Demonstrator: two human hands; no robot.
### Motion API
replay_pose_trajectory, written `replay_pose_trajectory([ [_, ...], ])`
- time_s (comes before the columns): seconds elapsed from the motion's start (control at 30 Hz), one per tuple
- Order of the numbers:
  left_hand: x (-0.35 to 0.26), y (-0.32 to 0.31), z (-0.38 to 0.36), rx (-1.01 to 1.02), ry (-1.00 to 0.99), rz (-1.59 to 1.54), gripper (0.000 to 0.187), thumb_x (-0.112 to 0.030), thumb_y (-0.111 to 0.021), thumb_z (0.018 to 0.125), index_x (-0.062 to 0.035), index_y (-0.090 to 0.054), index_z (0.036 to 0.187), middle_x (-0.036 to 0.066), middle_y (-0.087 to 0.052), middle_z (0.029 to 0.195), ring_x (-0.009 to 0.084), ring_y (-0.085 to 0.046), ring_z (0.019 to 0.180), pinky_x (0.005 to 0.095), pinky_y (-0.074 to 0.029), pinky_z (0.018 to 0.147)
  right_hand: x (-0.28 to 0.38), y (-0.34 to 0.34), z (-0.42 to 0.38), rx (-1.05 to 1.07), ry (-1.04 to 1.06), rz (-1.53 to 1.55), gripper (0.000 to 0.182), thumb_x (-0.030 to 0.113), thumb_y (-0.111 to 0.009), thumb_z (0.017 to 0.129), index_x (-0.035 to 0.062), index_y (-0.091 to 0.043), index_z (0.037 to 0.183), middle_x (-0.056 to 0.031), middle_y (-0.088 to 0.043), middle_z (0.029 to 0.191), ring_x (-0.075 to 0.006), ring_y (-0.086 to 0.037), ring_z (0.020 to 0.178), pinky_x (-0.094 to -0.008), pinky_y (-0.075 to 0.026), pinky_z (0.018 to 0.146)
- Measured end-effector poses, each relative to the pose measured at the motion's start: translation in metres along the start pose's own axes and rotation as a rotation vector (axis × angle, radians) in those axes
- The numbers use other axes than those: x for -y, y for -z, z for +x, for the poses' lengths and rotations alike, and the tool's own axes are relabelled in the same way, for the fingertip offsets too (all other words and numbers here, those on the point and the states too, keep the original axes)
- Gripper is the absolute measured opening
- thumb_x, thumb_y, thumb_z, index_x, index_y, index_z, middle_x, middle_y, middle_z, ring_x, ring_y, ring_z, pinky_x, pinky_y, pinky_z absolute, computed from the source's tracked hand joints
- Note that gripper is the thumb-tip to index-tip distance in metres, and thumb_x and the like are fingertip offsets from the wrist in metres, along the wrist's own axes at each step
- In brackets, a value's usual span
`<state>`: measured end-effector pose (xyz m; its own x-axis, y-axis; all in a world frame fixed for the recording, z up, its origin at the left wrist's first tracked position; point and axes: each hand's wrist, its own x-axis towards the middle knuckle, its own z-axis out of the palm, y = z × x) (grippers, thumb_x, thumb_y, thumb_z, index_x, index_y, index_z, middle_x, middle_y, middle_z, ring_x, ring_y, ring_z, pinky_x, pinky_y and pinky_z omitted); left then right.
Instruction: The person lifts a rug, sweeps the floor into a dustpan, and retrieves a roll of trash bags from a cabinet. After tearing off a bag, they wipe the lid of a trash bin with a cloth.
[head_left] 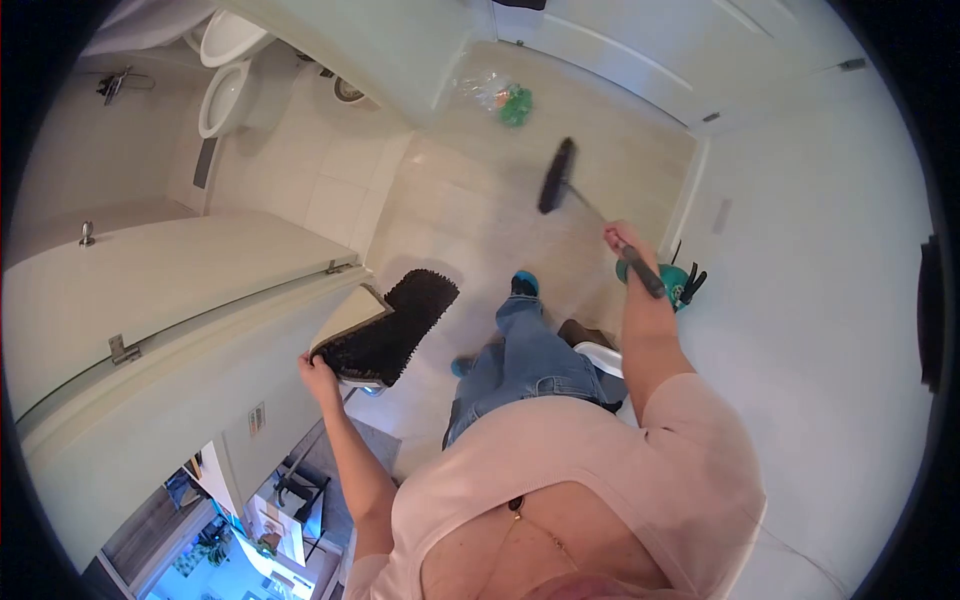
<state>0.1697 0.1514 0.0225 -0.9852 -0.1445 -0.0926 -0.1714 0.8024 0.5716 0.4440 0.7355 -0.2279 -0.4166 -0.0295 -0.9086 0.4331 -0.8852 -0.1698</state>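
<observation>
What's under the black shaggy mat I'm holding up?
Below the black shaggy mat, gripped by your left hand, pale floor shows around it and something white and blue peeks out. The rest is covered.

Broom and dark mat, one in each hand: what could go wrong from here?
The right hand alone steers the broom, so its head might twist or scatter the plastic bags on the floor. The left hand grips the mat at one end, so it could slip or, being shaggy, perhaps drop dirt.
</observation>
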Motion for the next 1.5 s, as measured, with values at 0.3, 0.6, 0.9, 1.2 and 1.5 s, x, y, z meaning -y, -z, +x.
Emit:
replay_pose_trajectory([
  [0.3,0.017,-0.013,-0.004,0.064,0.023,-0.06,0.018,-0.012,-0.055,0.079,0.0021,-0.05,0.089,0.013,-0.057,0.077,0.0212,-0.053,0.071,0.0318,-0.042,0.068,-0.096,-0.095,-0.125,-0.192,0.162,-0.431,0.01,0.005,-0.051,0.074,0.0019,-0.048,0.065,-0.0058,-0.046,0.051,-0.0169,-0.044,0.037,-0.0324,-0.034,0.033],
  [0.6,0.024,-0.015,0.009,0.091,-0.035,-0.039,0.018,-0.013,-0.056,0.08,0.0028,-0.049,0.086,0.012,-0.055,0.076,0.0206,-0.051,0.069,0.032,-0.042,0.067,-0.087,-0.034,-0.081,-0.305,0.277,-1.702,0.012,0.009,-0.054,0.069,-0.0024,-0.057,0.067,-0.0203,-0.06,0.071,-0.0298,-0.06,0.061,-0.0351,-0.047,0.052],
  [0.9,0.034,-0.017,0.006,0.062,-0.024,0.044,0.025,-0.018,-0.056,0.08,0.0026,-0.05,0.092,0.015,-0.058,0.082,0.0218,-0.053,0.074,0.0328,-0.042,0.069,-0.164,-0.052,-0.202,-0.373,0.069,-1.108,0.023,0.01,-0.052,0.069,-0.007,-0.057,0.083,-0.0233,-0.058,0.068,-0.0359,-0.058,0.062,-0.0402,-0.047,0.058],
  [1.2,0.032,-0.016,0.007,0.053,0.207,-0.312,0.014,-0.014,-0.051,0.084,-0.0012,-0.056,0.091,0.011,-0.06,0.084,0.0223,-0.055,0.073,0.033,-0.044,0.069,-0.137,-0.035,-0.116,-0.717,0.405,-1.514,0.022,0.006,-0.052,0.067,-0.0074,-0.053,0.084,-0.0248,-0.059,0.076,-0.0292,-0.062,0.063,-0.0358,-0.05,0.053],
  [1.5,0.033,-0.028,0.004,-0.068,0.498,-0.853,0.02,-0.004,-0.042,0.081,-0.0019,-0.047,0.099,0.01,-0.054,0.092,0.0202,-0.054,0.08,0.0339,-0.047,0.068,-0.152,-0.175,-0.072,0.067,0.111,-0.577,0.009,0.008,-0.053,0.07,0.0001,-0.056,0.071,-0.0075,-0.051,0.051,-0.0142,-0.044,0.038,-0.0292,-0.035,0.036],
])
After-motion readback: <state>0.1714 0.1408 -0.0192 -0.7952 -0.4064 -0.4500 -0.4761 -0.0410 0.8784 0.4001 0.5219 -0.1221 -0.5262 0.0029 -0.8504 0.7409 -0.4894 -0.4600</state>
